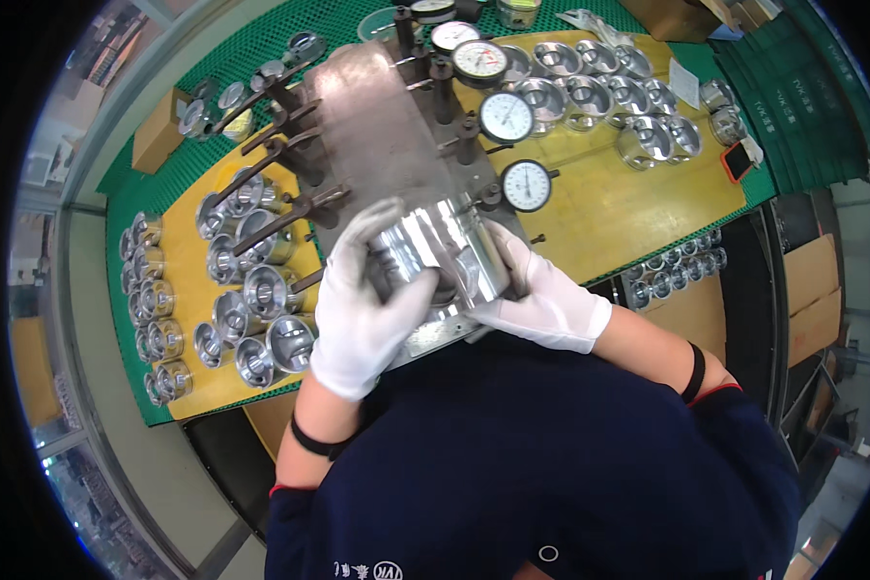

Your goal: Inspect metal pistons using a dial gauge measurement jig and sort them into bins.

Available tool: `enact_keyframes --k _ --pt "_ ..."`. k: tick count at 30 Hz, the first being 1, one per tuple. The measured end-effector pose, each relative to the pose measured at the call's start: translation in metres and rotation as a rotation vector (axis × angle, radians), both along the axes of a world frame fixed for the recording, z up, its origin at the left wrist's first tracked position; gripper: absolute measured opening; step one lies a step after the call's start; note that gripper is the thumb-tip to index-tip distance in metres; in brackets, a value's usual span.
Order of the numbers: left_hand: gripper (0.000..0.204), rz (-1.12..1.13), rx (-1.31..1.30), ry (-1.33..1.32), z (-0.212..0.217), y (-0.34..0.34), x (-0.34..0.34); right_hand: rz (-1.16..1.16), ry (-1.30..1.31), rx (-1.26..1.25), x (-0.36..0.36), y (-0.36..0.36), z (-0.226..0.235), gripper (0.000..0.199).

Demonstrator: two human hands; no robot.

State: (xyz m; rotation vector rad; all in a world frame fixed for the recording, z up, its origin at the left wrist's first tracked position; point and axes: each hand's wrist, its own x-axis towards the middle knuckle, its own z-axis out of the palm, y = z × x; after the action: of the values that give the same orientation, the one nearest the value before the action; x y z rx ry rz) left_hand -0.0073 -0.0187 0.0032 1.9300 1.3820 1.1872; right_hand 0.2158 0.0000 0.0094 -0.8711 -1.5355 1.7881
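Both my hands wear white gloves and grip one shiny metal piston (445,256) between them, close in front of my chest. My left hand (362,300) wraps over its left side and open end. My right hand (541,295) holds its right side. The piston sits at the near end of a grey metal gauge fixture (377,126), which carries several round dial gauges (506,117) along its right side and dark lever arms (280,145) along its left.
Several shiny pistons (251,309) stand on the yellow board (609,203) at my left, and more pistons (599,92) at the far right. A green mesh mat (261,48) lies under the board. Small parts (677,266) line a lower shelf at right.
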Motion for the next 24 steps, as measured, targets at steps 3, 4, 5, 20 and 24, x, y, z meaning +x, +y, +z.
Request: enact_keyframes --k 3,4,5,20,24 --pt "0.057 -0.155 -0.737 -0.773 0.06 -0.03 0.014 0.009 0.07 -0.246 0.026 0.013 0.033 0.073" --pt "0.056 -0.249 -0.705 -0.74 0.067 -0.036 0.01 -0.019 0.15 -0.35 0.035 0.017 0.037 0.055" --pt "0.054 -0.193 -0.573 -0.49 0.066 -0.038 0.001 0.015 -0.047 0.077 0.055 0.024 0.03 0.046" --pt "0.041 0.559 -0.559 1.046 -0.089 -0.098 -0.087 -0.984 -0.033 -0.568 0.187 0.162 -0.161 0.031" --pt "0.035 0.58 -0.533 1.054 -0.089 -0.101 -0.097 -1.008 -0.293 -0.386 0.171 0.152 -0.139 0.033"
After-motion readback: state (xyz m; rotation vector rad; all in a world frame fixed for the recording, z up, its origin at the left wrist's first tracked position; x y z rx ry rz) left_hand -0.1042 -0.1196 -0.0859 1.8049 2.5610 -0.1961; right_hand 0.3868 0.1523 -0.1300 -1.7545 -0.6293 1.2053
